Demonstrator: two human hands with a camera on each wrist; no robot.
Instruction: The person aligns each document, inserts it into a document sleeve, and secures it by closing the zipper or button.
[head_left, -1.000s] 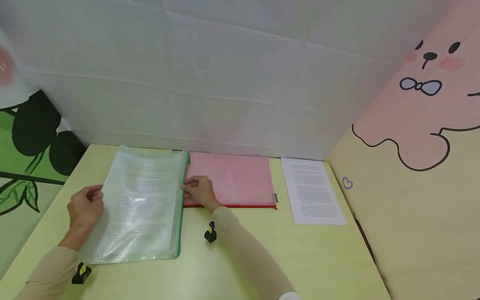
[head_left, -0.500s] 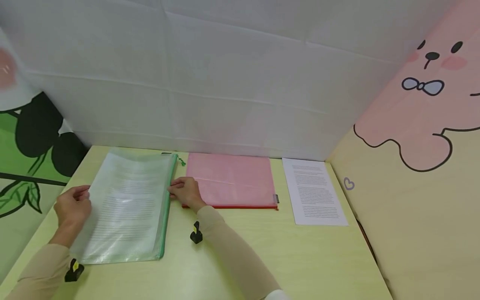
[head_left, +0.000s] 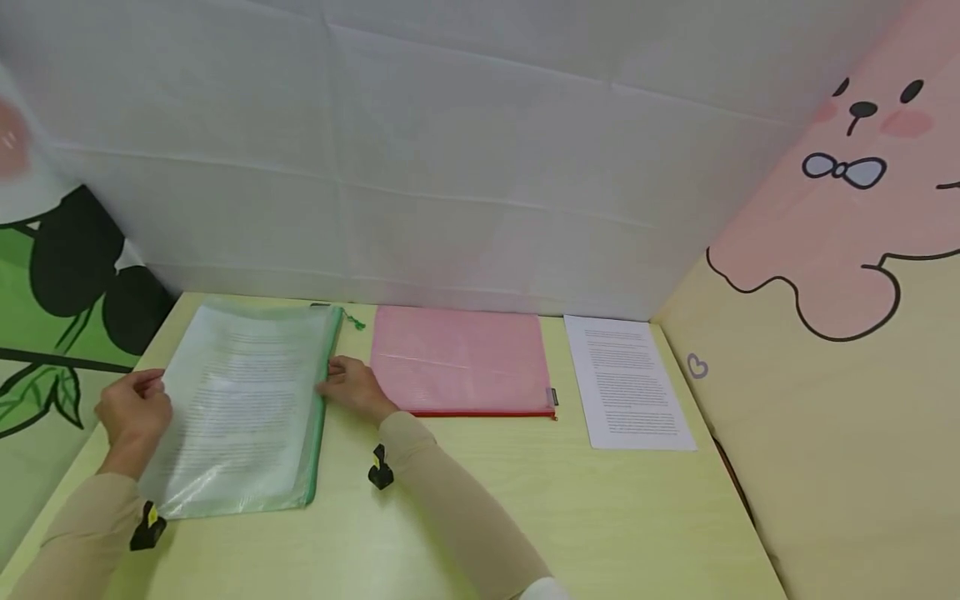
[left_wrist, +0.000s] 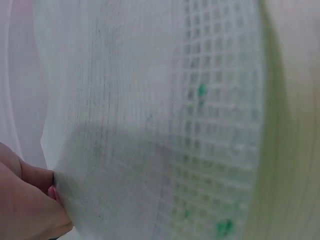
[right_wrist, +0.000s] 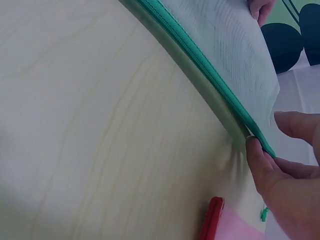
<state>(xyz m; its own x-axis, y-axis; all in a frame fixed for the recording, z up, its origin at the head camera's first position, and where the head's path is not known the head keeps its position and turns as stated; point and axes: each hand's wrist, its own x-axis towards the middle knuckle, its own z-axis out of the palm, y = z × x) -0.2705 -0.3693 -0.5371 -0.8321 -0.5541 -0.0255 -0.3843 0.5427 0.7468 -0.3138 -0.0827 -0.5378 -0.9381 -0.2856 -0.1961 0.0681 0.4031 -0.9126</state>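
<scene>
A clear green-edged zip pouch (head_left: 240,400) with a printed sheet showing through lies at the left of the table. My left hand (head_left: 137,408) pinches its left edge; the left wrist view shows the thumb and finger (left_wrist: 37,177) on the mesh plastic. At the opposite side my right hand (head_left: 356,387) holds the green zipper edge (right_wrist: 205,65), fingertips (right_wrist: 255,150) curled against it. The pouch's zipper side sits just above the table in the right wrist view. A green pull cord (head_left: 354,320) dangles from the zipper's far end.
A pink pouch (head_left: 465,358) with a red zipper lies just right of the right hand. Farther right is a loose printed sheet (head_left: 630,383). A white sheet-covered wall (head_left: 465,167) borders the table's (head_left: 585,517) far edge.
Both hands have moved left with the green-edged pouch. Its zipper edge has come away from the pink pouch, and a strip of table now shows between them.
</scene>
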